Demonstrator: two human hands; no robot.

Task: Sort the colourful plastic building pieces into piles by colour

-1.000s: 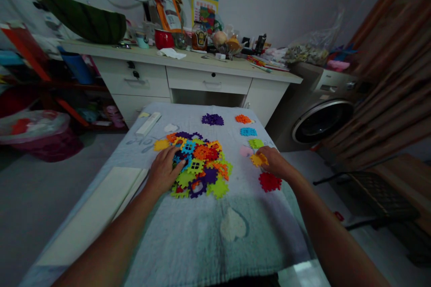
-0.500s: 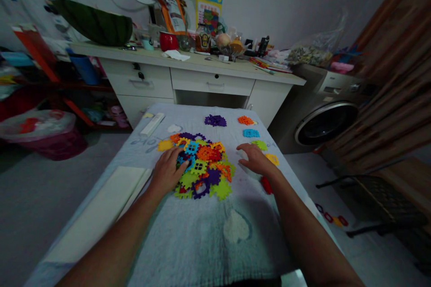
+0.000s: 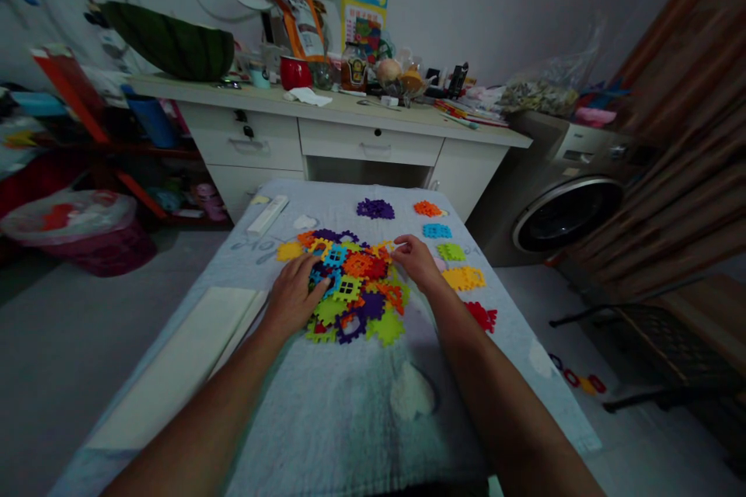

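Note:
A mixed pile of interlocking plastic toy pieces [image 3: 350,287] with notched edges lies mid-table, in purple, orange, blue, green, yellow and red. My left hand [image 3: 294,293] rests on the pile's left side, fingers stretched and apart. At the upper right edge of the pile, my right hand [image 3: 415,258] has thumb and fingertips closed at a yellow piece [image 3: 383,246]. Sorted by colour around it are purple pieces [image 3: 375,209], orange pieces [image 3: 428,208], blue pieces [image 3: 437,231], green pieces [image 3: 451,251], yellow pieces [image 3: 465,278] and red pieces [image 3: 482,317], the last partly behind my right forearm.
A pale cloth [image 3: 343,419] covers the table. Long white boards [image 3: 175,365] lie along its left side, with a small white bar [image 3: 268,215] farther up. Beyond stands a cluttered white desk [image 3: 373,144]; a washing machine [image 3: 559,186] and a chair [image 3: 670,353] are at right.
My right hand has moved left from beside the sorted groups to the pile's upper right edge, and its fingers have closed. More yellow and red pieces now show. My left hand stays put.

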